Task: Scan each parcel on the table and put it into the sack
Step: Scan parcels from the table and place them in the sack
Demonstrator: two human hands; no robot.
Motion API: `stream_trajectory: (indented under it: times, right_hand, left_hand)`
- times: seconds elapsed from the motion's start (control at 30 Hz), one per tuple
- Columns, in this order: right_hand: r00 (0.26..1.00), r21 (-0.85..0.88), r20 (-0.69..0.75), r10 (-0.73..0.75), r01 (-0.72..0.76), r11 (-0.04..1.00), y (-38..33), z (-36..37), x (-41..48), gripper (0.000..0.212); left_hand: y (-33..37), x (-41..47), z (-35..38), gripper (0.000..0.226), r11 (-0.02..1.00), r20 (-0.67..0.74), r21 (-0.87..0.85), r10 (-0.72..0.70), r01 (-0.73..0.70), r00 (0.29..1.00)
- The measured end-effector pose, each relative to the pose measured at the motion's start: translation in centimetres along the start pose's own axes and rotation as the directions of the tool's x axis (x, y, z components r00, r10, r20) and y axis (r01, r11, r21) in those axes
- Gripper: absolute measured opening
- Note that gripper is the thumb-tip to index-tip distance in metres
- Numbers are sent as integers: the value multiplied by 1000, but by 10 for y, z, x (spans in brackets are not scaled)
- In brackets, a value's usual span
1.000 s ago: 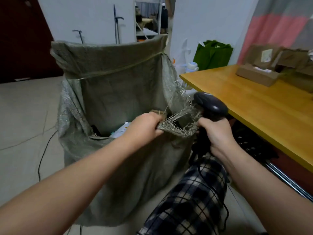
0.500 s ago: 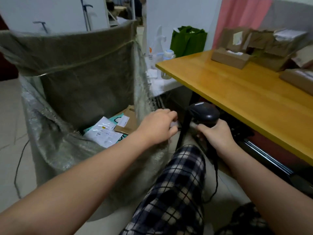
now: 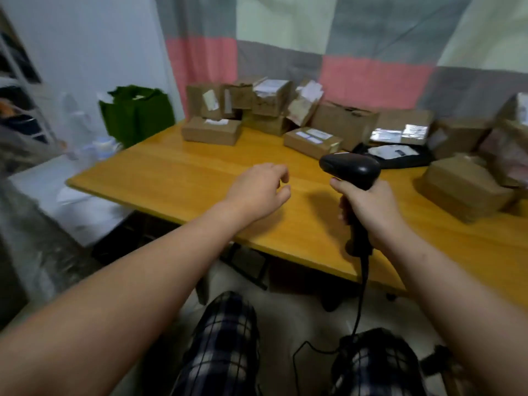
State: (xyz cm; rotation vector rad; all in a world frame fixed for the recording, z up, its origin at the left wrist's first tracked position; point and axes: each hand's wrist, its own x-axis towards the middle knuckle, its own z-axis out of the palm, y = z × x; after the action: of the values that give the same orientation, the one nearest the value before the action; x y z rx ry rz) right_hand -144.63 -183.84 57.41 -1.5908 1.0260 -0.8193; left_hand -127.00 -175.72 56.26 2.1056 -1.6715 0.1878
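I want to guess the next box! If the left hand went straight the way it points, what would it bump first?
Probably the flat brown parcel with white labels, just beyond the scanner. Only bare table lies between it and the left hand, though depth is hard to judge.

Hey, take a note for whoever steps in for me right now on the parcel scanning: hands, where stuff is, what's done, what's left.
Left hand: open, holds nothing, above the bare front part of the table.
Right hand: grips the scanner by its handle.
Parcels: brown boxes and a black mailer crowd the table's far and right sides.
Sack: blurred at the left edge of the view; its inside is not visible.
Done: cannot tell from here.
Left: no parcel in hand; pick one, scan it, sack it, repeat for all.
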Motion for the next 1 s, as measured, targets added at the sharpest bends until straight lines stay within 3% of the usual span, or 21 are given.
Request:
stream_trajectory:
  times: [0.2,0.33,0.47,0.5,0.57,0.6,0.7,0.83,1.0]
  right_hand:
    - [992,121,-74,104,-95,988,4,-55,52,23]
    - [996,94,-92,9,-1,996,1,-69,113,26]
    - [994,29,-81,-78,80,996,-6,-58,182,14]
    - [991,2,-96,-97,97,995,-8,-53,203,25]
    - [977,-54,-155,-145,139,989,-9,-47,244,70]
    - [970,-83,-183,-159,146,986,-11,-46,265,80]
    - [974,-186,-191,-121,85,979,-25,-45,308,51]
    - [989,-411,-117,-90,34,911,-14,-37,366,93]
    - [992,-267,-87,-87,61,962,17,-36,400,80]
  left_hand:
    - [18,89,41,26,996,56,-75,52,-48,997]
    - [4,144,61,37,997,17,-76,13,-12,1000]
    - [-17,203,67,60,994,-55,-80,-84,79,995]
    - [-22,222,69,67,991,-71,-80,-111,106,991]
    - [-33,262,72,82,978,-80,-96,-192,184,978]
    - [-39,282,74,88,970,-78,-101,-229,221,970]
    - [-53,336,80,100,967,-63,-17,-256,256,965]
    - [-65,379,95,91,962,6,76,-265,264,964]
    - [-64,387,104,69,971,2,88,-224,223,975]
